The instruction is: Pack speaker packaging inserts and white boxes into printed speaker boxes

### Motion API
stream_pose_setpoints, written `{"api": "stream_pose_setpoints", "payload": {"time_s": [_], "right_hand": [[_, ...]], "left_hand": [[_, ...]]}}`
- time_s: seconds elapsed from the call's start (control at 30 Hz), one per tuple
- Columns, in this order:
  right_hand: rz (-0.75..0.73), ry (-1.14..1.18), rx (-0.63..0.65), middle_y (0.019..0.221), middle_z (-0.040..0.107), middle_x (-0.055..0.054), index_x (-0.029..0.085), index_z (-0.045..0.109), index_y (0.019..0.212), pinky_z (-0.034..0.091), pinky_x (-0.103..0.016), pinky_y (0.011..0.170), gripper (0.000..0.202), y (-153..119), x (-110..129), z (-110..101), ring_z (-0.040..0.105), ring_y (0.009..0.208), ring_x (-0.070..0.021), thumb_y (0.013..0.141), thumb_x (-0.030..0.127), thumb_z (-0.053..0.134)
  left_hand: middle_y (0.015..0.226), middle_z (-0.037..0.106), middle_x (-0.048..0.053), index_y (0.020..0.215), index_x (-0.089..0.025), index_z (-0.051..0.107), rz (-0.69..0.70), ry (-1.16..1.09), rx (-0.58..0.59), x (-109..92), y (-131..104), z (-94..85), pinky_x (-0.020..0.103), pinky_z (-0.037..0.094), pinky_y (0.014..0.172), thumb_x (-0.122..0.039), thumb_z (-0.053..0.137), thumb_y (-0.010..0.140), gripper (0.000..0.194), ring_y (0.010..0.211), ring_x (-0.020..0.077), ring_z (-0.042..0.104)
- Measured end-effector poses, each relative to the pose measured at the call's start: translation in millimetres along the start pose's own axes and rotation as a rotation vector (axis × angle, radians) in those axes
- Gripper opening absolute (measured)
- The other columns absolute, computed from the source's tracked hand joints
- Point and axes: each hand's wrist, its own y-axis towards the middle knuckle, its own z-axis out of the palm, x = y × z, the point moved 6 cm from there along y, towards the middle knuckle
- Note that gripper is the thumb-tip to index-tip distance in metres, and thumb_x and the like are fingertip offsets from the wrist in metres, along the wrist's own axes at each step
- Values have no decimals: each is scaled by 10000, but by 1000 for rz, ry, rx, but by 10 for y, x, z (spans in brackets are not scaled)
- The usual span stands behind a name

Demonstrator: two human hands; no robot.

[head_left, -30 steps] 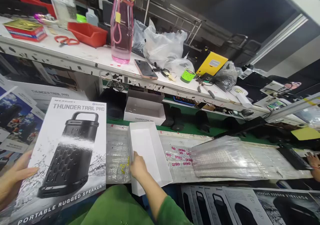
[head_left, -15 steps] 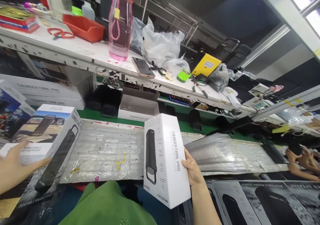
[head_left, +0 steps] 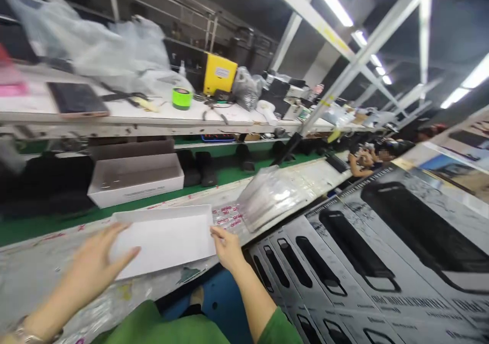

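Note:
A white open cardboard box half point(head_left: 164, 239), empty inside, lies tilted over the bench just ahead of me. My right hand point(head_left: 227, 247) pinches its right end wall between thumb and fingers. At the opposite end is my left hand point(head_left: 95, 255), slightly blurred, with thumb and fingers spread apart over the box's left end. Whether those fingers press on the cardboard, I cannot tell. Beyond the half stands another open white box point(head_left: 145, 176) with faint lettering on its front, on the green strip.
Printed speaker boxes point(head_left: 344, 252) are stacked at the right. Clear plastic sleeves point(head_left: 275, 196) lie on the bench. A raised shelf holds a phone point(head_left: 76, 99), green tape point(head_left: 182, 98) and plastic bags point(head_left: 114, 54). Dark speakers point(head_left: 206, 168) line the green strip. A co-worker's arms point(head_left: 361, 161) show farther along.
The printed white box has left my right hand, which now grips an open white box half. My left hand has come from the printed box to this half. The view has swung right.

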Motion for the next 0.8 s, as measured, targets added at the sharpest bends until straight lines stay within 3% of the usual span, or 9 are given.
{"api": "stream_pose_setpoints", "payload": {"time_s": [0.1, 0.2, 0.3, 0.4, 0.47, 0.57, 0.67, 0.8], "right_hand": [[20, 109, -482, 989, 711, -105, 195, 637, 1065, 511, -411, 911, 287, -163, -156, -1005, 683, 890, -224, 899, 356, 468], [49, 237, -876, 974, 687, -117, 177, 540, 1116, 494, -410, 913, 387, -290, -315, -1950, 665, 907, -232, 824, 423, 597], [142, 338, -933, 1232, 586, -188, 160, 431, 1262, 452, -391, 973, 681, -151, -500, -2508, 586, 1115, -251, 725, 509, 661], [237, 405, -859, 1391, 450, -225, 170, 335, 1370, 443, -398, 987, 883, 103, -692, -2727, 522, 1217, -271, 671, 595, 670], [284, 438, -808, 1412, 426, -228, 193, 300, 1403, 431, -426, 1002, 942, 230, -810, -2752, 515, 1233, -280, 654, 622, 678], [332, 486, -743, 1432, 406, -221, 226, 278, 1421, 395, -468, 1031, 978, 299, -948, -2717, 490, 1262, -291, 633, 635, 689], [362, 532, -689, 1422, 423, -198, 257, 287, 1415, 361, -498, 1050, 963, 278, -1027, -2696, 481, 1266, -293, 622, 625, 690], [381, 576, -637, 1383, 455, -148, 271, 358, 1348, 375, -463, 1036, 864, 273, -1054, -2746, 507, 1213, -278, 578, 460, 700]], "left_hand": [[1275, 635, 78, 1153, -305, 666, 236, -198, 258, -1165, 170, 666, 476, 286, 1098, -565, 734, 653, 567, 1237, 388, 481], [1232, 657, 73, 1117, -299, 697, 530, -277, 417, -2358, 289, 1211, 471, 251, 1101, -558, 715, 704, 487, 1214, 364, 489], [1187, 671, 101, 1101, -237, 695, 815, -188, 401, -3462, 425, 1659, 466, 225, 1101, -597, 667, 743, 508, 1216, 332, 485], [1098, 696, 141, 1048, -173, 708, 906, 41, 426, -4227, 595, 2129, 470, 240, 1066, -613, 605, 783, 524, 1167, 326, 507], [979, 722, 154, 945, -150, 735, 872, 149, 509, -4484, 732, 2389, 485, 268, 1028, -601, 594, 786, 498, 1042, 325, 568], [790, 733, 108, 786, -167, 745, 804, 218, 659, -4595, 907, 2606, 424, 375, 903, -553, 613, 766, 409, 785, 257, 622], [640, 687, 78, 649, -174, 717, 778, 264, 756, -4593, 945, 2684, 351, 417, 745, -443, 602, 769, 316, 642, 218, 601], [545, 612, 128, 531, -144, 648, 757, 298, 699, -4663, 786, 2724, 370, 430, 683, -233, 586, 716, 215, 640, 268, 614]]}}
